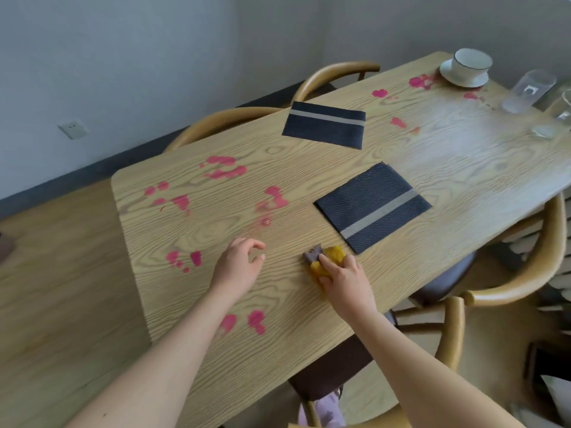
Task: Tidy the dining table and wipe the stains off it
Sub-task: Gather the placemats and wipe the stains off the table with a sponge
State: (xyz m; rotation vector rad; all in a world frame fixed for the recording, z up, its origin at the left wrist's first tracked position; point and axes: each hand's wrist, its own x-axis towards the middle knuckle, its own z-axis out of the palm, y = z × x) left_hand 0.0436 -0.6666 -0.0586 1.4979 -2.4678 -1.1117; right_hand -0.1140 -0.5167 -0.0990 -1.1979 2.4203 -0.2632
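The right hand (343, 276) grasps a yellow sponge (329, 257) with a dark scouring face and presses it flat on the wooden counter (401, 177), close to the near edge. The sponge sits just beside the near corner of the near placemat (372, 208), and I cannot tell whether it touches the mat. The left hand (239, 264) is released, with its fingers loosely curled and nothing in them, and it hovers or rests lightly on bare wood to the left of the sponge.

Pink stains (224, 168) are scattered over the left half of the counter, and there are more at the far end around the white bowl (471, 64) on its saucer (463, 80). By my reading, most of the wiping is not yet done.

The risks from here:

- **Snagged mat.** A stroke to the right or far side could catch the near placemat's corner and drag or fold it, or push pink residue onto the fabric.
- **Smearing.** Pale pink streaks already show beside some of the blotches. A loaded sponge drawn across clean wood would likely spread the colour rather than lift it.
- **Missed marks.** With both this mat and the far placemat (324, 123) lying on the counter, any mark beneath them would go unwiped.
- **Glasses.** The glasses (530, 91) stand at the far right, close to the edge, and a wide sweep there could knock one over.
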